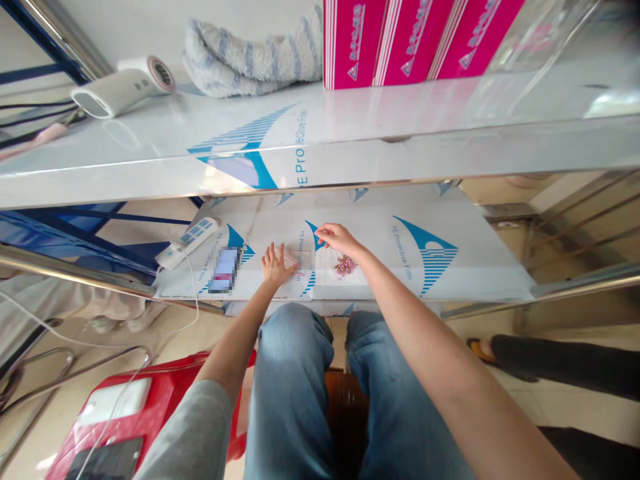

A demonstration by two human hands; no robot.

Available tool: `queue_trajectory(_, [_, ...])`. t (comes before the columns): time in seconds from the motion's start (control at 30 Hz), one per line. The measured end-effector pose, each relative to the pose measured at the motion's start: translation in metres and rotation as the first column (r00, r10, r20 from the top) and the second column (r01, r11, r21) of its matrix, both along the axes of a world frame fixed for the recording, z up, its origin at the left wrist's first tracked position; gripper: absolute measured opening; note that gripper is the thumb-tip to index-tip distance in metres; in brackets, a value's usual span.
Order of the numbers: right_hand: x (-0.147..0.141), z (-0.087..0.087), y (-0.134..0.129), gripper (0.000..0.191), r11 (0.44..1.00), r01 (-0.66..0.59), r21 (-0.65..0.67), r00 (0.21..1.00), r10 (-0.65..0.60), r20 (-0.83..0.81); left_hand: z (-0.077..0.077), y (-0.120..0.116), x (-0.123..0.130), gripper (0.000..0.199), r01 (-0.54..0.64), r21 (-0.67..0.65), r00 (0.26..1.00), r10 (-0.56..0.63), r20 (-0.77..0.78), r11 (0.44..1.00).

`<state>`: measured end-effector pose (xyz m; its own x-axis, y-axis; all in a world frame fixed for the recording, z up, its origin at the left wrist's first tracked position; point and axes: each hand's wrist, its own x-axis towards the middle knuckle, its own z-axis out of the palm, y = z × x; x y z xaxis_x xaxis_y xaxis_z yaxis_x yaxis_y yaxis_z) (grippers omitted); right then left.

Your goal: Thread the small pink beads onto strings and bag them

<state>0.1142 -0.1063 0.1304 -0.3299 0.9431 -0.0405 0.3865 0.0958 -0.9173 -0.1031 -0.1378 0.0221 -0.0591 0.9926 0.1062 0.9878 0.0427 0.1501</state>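
Observation:
On the lower shelf, a small pile of pink and purplish beads or buds [345,266] lies on a whitish sheet [327,273]. My right hand [338,239] is just above and behind the pile, its fingertips pressed together; whatever they hold is too small to make out. To the left, my left hand [276,265] rests with spread fingers at the left edge of a clear plastic bag [299,263] that has something pink near its middle.
A phone [224,270] and a power strip [193,240] lie left of my left hand. The upper shelf [340,150] overhangs behind, bearing a hair dryer [123,90], a striped towel [255,57] and magenta boxes [353,43]. Another person's leg [575,363] is at right.

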Motion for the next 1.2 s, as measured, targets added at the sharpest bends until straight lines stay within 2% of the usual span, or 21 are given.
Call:
queue_trajectory(0.27, [0.008,-0.002,0.0,0.015,0.999,0.018,-0.04,1.0,-0.017,0.016,-0.005,0.008,-0.002,0.084,-0.025,-0.036,0.999,0.026,0.037,0.999])
queue_trajectory(0.47, [0.008,0.0,-0.001,0.014,0.999,0.014,-0.051,1.0,-0.013,0.018,-0.011,0.012,-0.006,0.069,-0.162,0.019,0.98,0.158,0.119,0.987])
queue_trajectory(0.63, [0.006,0.0,-0.002,0.014,0.999,0.012,-0.043,0.999,-0.01,0.038,-0.015,0.015,-0.006,0.064,-0.223,0.038,0.959,0.212,0.188,0.974])
queue_trajectory(0.8, [0.005,-0.001,-0.002,0.015,1.0,0.003,-0.022,0.997,-0.001,0.071,-0.015,0.018,0.003,0.068,-0.248,-0.001,0.949,0.243,0.2,0.969])
queue_trajectory(0.93, [0.005,-0.004,-0.001,0.014,1.0,0.006,-0.017,0.996,-0.004,0.088,-0.005,0.016,0.009,0.083,-0.242,0.014,0.96,0.238,0.145,0.97])
queue_trajectory(1.0, [0.005,-0.006,0.0,0.015,1.0,0.005,-0.012,0.996,-0.004,0.087,0.003,0.013,0.012,0.083,-0.168,0.088,0.983,0.16,0.091,0.982])
queue_trajectory(1.07, [0.005,-0.008,0.0,0.014,1.0,0.0,0.0,0.997,0.0,0.078,0.009,0.009,0.014,0.076,-0.005,0.142,1.0,0.001,0.027,0.99])
queue_trajectory(1.13, [0.005,-0.007,0.0,0.014,1.0,-0.003,0.012,0.997,0.002,0.074,0.013,0.005,0.016,0.062,0.197,0.129,0.98,-0.194,-0.033,0.972])
queue_trajectory(1.2, [0.005,-0.006,-0.001,0.013,1.0,-0.002,0.014,0.997,0.001,0.075,0.012,0.0,0.017,0.051,0.364,0.064,0.931,-0.36,-0.069,0.929])
